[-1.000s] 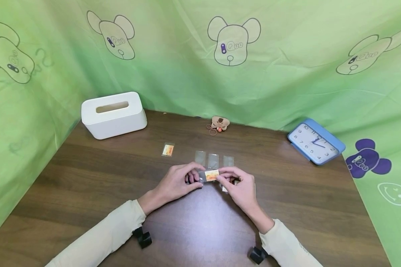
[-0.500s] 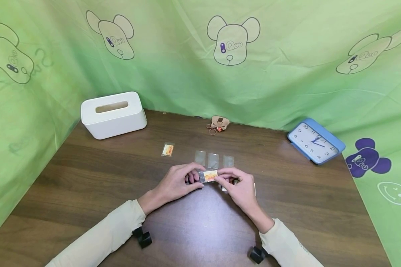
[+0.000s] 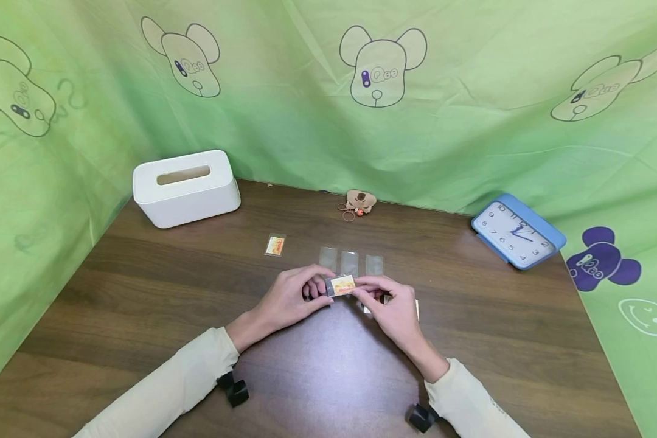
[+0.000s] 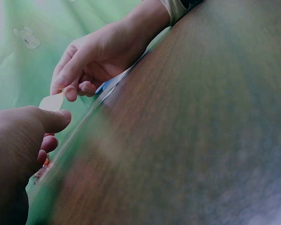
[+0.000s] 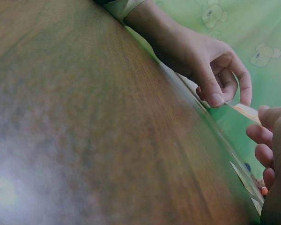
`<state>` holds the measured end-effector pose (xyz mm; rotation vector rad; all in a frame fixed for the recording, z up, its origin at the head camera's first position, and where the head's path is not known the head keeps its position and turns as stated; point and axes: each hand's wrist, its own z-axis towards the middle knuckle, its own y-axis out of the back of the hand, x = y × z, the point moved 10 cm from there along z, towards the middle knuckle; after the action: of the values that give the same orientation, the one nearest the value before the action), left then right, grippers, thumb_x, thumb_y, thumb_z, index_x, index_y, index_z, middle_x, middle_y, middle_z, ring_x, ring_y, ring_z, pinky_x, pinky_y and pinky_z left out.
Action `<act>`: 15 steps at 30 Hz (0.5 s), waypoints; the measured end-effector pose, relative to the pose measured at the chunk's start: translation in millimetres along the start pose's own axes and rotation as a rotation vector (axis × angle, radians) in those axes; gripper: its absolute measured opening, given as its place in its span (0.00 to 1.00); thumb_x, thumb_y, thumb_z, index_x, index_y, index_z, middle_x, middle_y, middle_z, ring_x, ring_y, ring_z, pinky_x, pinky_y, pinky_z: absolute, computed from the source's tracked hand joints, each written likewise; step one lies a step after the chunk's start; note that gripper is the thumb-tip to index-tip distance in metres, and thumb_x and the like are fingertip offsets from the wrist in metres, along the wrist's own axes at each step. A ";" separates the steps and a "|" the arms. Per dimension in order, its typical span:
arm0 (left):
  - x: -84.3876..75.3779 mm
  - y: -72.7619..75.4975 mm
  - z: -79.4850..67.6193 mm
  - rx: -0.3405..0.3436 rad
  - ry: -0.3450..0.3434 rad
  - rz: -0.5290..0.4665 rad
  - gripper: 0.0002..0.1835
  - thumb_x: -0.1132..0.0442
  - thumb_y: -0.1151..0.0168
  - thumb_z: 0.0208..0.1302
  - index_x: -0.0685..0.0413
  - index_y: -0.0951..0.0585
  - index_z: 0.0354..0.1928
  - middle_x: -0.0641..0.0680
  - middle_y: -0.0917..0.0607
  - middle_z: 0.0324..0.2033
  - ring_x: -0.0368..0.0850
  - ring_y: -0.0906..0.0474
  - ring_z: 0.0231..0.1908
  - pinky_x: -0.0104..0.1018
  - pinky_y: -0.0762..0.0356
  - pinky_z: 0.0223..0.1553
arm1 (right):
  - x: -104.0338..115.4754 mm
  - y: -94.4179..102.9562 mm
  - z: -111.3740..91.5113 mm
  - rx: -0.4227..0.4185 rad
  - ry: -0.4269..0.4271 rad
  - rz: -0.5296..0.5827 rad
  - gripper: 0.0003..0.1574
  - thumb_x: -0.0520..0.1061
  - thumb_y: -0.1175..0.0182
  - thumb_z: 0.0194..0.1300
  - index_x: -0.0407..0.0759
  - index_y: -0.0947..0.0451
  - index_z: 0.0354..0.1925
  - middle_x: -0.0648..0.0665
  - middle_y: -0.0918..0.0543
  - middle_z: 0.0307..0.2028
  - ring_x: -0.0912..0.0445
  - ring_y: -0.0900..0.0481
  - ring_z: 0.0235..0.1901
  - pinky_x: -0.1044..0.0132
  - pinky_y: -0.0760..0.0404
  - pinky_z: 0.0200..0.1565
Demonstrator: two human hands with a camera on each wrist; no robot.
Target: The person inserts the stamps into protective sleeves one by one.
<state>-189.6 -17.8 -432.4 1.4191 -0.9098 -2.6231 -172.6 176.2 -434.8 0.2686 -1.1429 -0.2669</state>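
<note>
In the head view, a small card (image 3: 344, 285) with an orange and yellow print is held up between the two hands, in or against a clear plastic sleeve (image 3: 329, 287). My left hand (image 3: 285, 299) pinches the sleeve's left end between thumb and fingers. At the opposite end, my right hand (image 3: 393, 310) pinches the card by its right edge. Both wrist views show the card (image 4: 52, 102) bridging the fingertips above the table. How deep the card sits in the sleeve is hard to tell. White-edged cards (image 3: 417, 310) lie partly hidden beneath the right hand.
Three clear sleeves (image 3: 349, 264) lie in a row beyond the hands. Left of them is a sleeved orange card (image 3: 275, 245). A white tissue box (image 3: 188, 194), a brown plush keychain (image 3: 360, 201) and a blue clock (image 3: 519, 232) stand along the table's back.
The card has shifted slightly left toward my left hand, and less bare sleeve shows beside it. Its printed face has tilted a little. Both hands stay nearly in place.
</note>
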 end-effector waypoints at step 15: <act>0.0 3.8 0.6 -0.043 -0.002 -0.002 0.23 0.71 0.15 0.59 0.60 0.14 0.55 0.49 0.12 0.35 0.37 0.16 0.33 0.31 0.16 0.36 | 3.1 3.0 0.0 -0.037 0.040 -0.002 0.11 0.29 0.23 0.64 0.41 0.06 0.41 0.48 0.09 0.29 0.64 0.20 0.26 0.76 0.22 0.32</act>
<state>-191.0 -20.6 -430.3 1.4086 -0.8470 -2.6298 -171.3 177.9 -431.2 0.2419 -1.0968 -0.2827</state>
